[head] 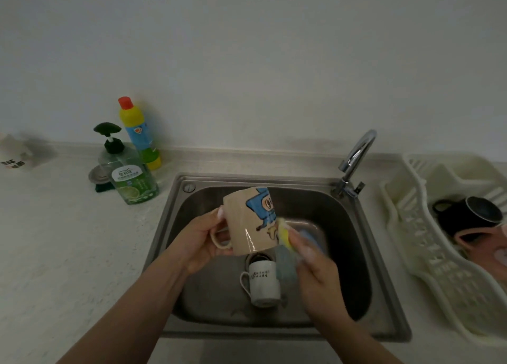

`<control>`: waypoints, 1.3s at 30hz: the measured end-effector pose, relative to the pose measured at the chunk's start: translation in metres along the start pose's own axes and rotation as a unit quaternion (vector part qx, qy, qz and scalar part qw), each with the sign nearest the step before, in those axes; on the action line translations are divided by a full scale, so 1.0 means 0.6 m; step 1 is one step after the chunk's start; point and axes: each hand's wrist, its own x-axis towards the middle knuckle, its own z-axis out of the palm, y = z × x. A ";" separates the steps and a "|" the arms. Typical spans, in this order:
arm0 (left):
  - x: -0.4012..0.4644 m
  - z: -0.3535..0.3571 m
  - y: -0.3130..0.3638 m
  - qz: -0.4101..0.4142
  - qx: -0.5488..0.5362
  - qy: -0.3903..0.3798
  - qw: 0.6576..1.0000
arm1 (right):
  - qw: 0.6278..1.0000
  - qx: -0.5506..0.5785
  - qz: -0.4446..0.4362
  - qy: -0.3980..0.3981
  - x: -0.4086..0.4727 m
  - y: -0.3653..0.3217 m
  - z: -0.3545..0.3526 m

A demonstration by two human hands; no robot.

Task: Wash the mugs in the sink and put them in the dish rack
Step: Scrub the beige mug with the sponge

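Note:
My left hand (201,241) holds a beige mug (244,221) with a blue cartoon print by its handle, tilted above the steel sink (175,215). Pressed against the mug's right side is a yellow and blue sponge (286,236), gripped by my right hand (319,276) and blurred. A white mug (263,284) with dark lettering lies on the sink floor over the drain. At the right, the cream dish rack (428,254) holds a black mug (466,215) and a pink mug (485,245).
A chrome faucet (354,160) rises at the sink's back right corner. On the counter at the left stand a green dish soap pump bottle (131,174), a yellow and blue bottle with a red cap (138,133) and a metal sink strainer (100,174). A white object (15,155) lies at the far left.

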 end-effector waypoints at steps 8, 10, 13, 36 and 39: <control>0.007 0.011 -0.010 0.005 0.065 0.044 0.997 | 0.987 -0.106 -0.118 -0.013 0.036 0.001 -0.005; 0.007 0.005 -0.011 -0.002 0.055 0.045 0.997 | 0.972 -0.177 -0.146 -0.041 0.004 0.022 -0.012; 0.005 0.013 -0.015 -0.032 0.054 0.031 0.998 | 0.969 -0.178 -0.163 -0.048 0.059 0.017 -0.001; 0.002 -0.002 -0.003 -0.037 0.086 0.138 0.986 | 0.873 -0.368 -0.296 -0.123 0.021 0.038 0.021; 0.001 -0.001 -0.003 -0.036 0.071 0.102 0.992 | 0.970 -0.202 -0.127 -0.052 0.065 0.039 0.017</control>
